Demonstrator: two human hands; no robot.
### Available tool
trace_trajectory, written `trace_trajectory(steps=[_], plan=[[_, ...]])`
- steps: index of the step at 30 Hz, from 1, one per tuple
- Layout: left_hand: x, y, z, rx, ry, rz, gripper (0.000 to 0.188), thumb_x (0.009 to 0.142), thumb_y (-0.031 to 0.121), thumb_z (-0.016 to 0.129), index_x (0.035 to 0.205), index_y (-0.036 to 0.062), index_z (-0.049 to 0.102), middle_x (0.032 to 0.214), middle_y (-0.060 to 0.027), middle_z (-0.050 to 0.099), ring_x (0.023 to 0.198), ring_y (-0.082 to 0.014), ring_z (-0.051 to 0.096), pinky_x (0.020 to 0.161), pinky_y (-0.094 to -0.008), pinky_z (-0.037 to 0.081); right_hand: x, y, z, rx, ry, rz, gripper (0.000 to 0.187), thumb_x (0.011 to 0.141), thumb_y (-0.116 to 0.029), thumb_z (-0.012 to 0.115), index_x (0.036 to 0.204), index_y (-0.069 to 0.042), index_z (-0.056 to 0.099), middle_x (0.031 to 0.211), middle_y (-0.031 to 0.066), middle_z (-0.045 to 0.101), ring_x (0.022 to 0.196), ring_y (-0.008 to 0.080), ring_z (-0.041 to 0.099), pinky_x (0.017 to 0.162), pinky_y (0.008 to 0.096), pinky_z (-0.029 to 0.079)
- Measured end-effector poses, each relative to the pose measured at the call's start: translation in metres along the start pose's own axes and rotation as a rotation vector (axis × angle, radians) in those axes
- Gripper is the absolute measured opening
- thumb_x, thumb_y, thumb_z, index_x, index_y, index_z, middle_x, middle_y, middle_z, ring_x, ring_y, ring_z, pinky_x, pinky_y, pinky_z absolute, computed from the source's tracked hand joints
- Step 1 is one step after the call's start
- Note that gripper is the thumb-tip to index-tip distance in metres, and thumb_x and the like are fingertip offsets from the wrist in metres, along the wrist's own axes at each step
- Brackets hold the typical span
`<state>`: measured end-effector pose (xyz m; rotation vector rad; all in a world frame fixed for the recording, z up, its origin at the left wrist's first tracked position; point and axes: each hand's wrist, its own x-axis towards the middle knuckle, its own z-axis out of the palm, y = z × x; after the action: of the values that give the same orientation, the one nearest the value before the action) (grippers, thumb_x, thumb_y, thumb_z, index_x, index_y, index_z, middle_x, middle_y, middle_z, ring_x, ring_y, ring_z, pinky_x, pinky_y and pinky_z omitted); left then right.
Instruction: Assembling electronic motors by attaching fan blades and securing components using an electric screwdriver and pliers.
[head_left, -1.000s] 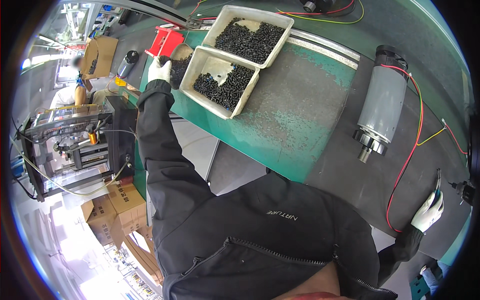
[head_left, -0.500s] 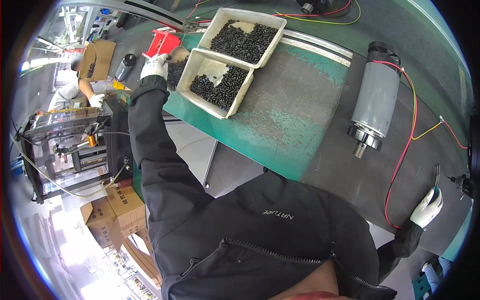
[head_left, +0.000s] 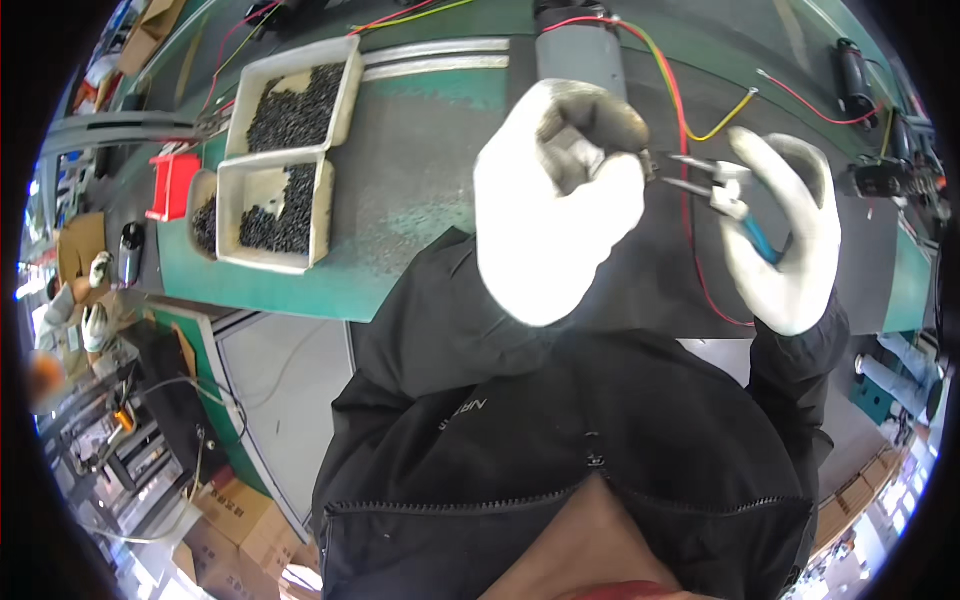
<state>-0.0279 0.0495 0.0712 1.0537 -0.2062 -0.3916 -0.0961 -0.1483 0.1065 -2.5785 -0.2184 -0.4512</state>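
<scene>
In the middle, close in front of me, my left hand [head_left: 560, 205] in a white glove is pinched closed, its fingertips stained dark. A small dark piece [head_left: 652, 166] shows at those fingertips, too small to name for certain. Facing it from the right is my right hand [head_left: 790, 225], also gloved and curled round a pair of pliers [head_left: 728, 190] with thin pointed jaws and a blue handle. The jaws are spread and point at the small piece. Beyond my left hand lies a grey cylindrical motor [head_left: 583, 60], its nearer end hidden by the glove.
Two off-white bins [head_left: 325, 215] of small black parts stand on the left of the bench, beside a smaller scoop-shaped container [head_left: 203, 185] and a red bin [head_left: 174, 184]. Red and yellow wires [head_left: 684, 200] cross the bench. At far left is a co-worker's gloved hand [head_left: 95, 327].
My left hand has come from the small container at the left to the middle, with a small dark piece. My right hand has lifted the pliers inward from the far right. The view has shifted right.
</scene>
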Motion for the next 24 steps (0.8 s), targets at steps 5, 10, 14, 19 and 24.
trace_trajectory(steps=[5,10,14,19,24], plan=[[-0.002,-0.005,0.013,-0.034,0.032,0.113,0.017,0.078,-0.008,0.054,0.094,-0.0015,0.052,0.07,-0.002,0.056,0.047,-0.0008,0.045,0.042,-0.0165,0.034,0.006,-0.008,-0.018,-0.282,-0.047,-0.131,0.058,0.059,0.002,0.064,0.117,-0.007,0.062,0.108,0.016,0.056,0.097,0.0304,0.057,0.083,0.0358,0.048],[-0.008,0.001,0.014,0.067,0.105,0.039,0.024,0.078,-0.011,0.051,0.098,0.0004,0.047,0.085,-0.012,0.058,0.059,-0.0089,0.051,0.052,-0.0202,0.043,0.003,-0.007,-0.017,-0.292,0.0,-0.176,0.059,0.057,0.001,0.065,0.115,-0.008,0.063,0.107,0.0148,0.057,0.096,0.0287,0.057,0.081,0.0356,0.048],[-0.006,-0.003,0.009,0.039,0.085,0.079,0.024,0.078,-0.011,0.051,0.099,0.0001,0.047,0.084,-0.0126,0.059,0.061,-0.0097,0.053,0.053,-0.0201,0.044,0.005,-0.009,-0.015,-0.29,-0.015,-0.185,0.058,0.057,-0.001,0.065,0.115,-0.009,0.064,0.106,0.014,0.058,0.097,0.0284,0.057,0.081,0.0356,0.048],[-0.001,-0.007,0.004,0.102,0.083,0.112,0.023,0.079,-0.011,0.052,0.099,-0.0001,0.048,0.084,-0.0126,0.06,0.064,-0.0103,0.055,0.054,-0.0206,0.044,0.015,-0.006,-0.007,-0.292,-0.013,-0.189,0.058,0.055,-0.002,0.066,0.112,-0.013,0.064,0.098,0.0114,0.059,0.089,0.0283,0.055,0.079,0.0373,0.048],[0.043,0.011,0.007,0.387,0.005,0.319,0.015,0.082,0.008,0.06,0.094,-0.0017,0.057,0.069,-0.0089,0.059,0.056,-0.0119,0.055,0.051,-0.0264,0.044,0.038,0.03,0.005,-0.117,0.135,-0.082,0.037,0.066,-0.003,0.06,0.103,-0.003,0.059,0.085,0.0143,0.058,0.079,0.0259,0.058,0.072,0.0357,0.048]])
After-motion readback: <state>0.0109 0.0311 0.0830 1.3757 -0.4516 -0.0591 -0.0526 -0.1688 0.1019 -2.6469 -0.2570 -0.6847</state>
